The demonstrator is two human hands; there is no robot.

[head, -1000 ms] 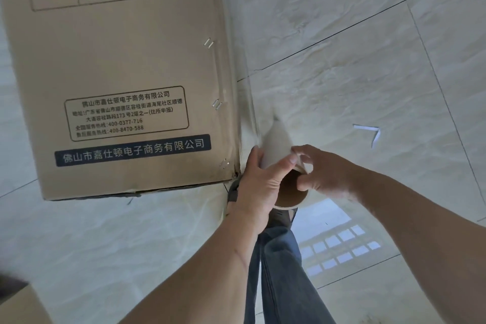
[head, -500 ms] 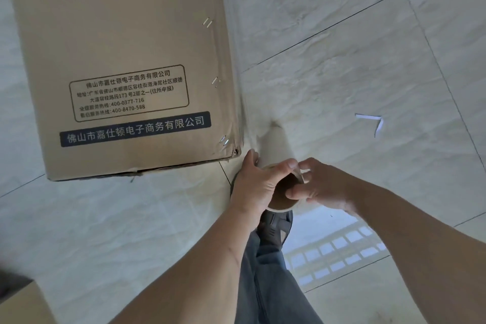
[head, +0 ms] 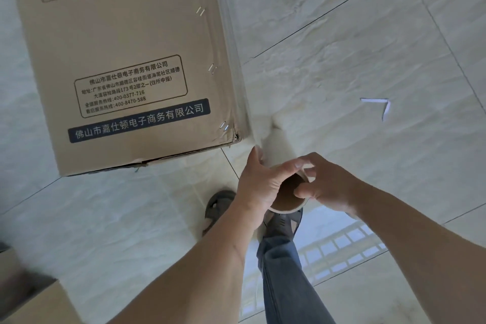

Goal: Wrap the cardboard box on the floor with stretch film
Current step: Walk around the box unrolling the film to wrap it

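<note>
I hold the film roll (head: 278,150) upright in front of me with both hands, just off the near right corner of the box (head: 126,60). My left hand (head: 259,184) wraps round the roll's left side, thumb laid across the rim of its brown core. My right hand (head: 326,187) grips the rim from the right, fingers curled, fingertips hooked into the core's open end. A sheet of film (head: 236,66) runs from the roll along the box's right side. The box stands on the tiled floor (head: 355,47), its printed face toward me, staples down its right edge. A white paper scrap (head: 378,105) lies on the floor well to the right of the box. Below my hands show my sandals (head: 218,208) and one jeans leg (head: 284,271). Another carton's corner (head: 29,297) sits at the lower left.
</note>
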